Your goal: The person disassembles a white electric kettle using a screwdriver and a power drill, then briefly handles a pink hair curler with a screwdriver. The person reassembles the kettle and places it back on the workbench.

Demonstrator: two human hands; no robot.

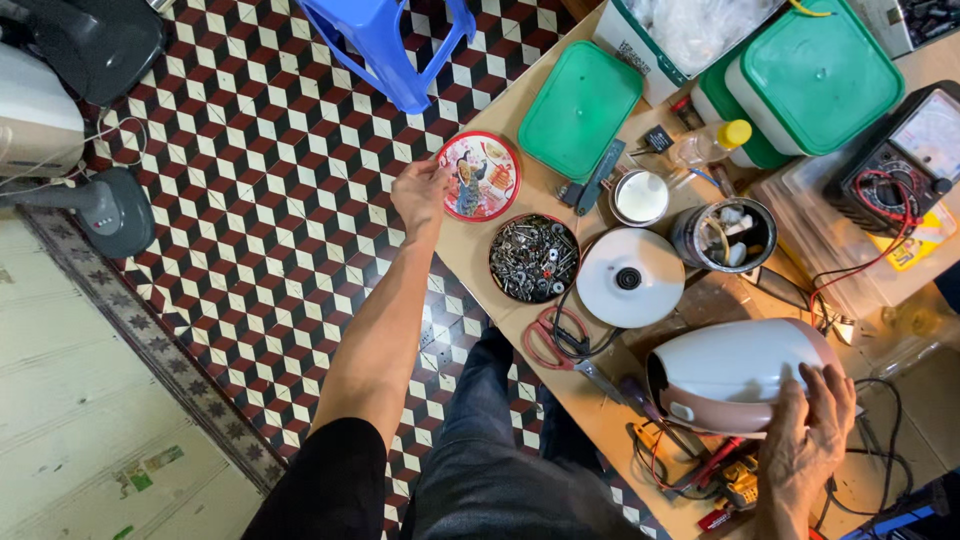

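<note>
My left hand (420, 190) reaches out to the table's left edge and grips the rim of a round red tin lid (480, 176) with a picture on it. Just below the lid sits a round tin (534, 258) full of screws and small metal parts. My right hand (808, 440) lies spread on top of a white and pink appliance body (735, 372) lying on its side near the table's front. A white round lid (630, 277) rests between the tin and the appliance.
Red-handled scissors (553, 340) lie by the front edge. Green-lidded boxes (580, 108) (815, 75), a small bottle (712, 142), a dark cup of bits (724, 236), a multimeter (905, 155) with leads, and tools (720, 480) crowd the table. A blue stool (385, 40) stands on the patterned floor.
</note>
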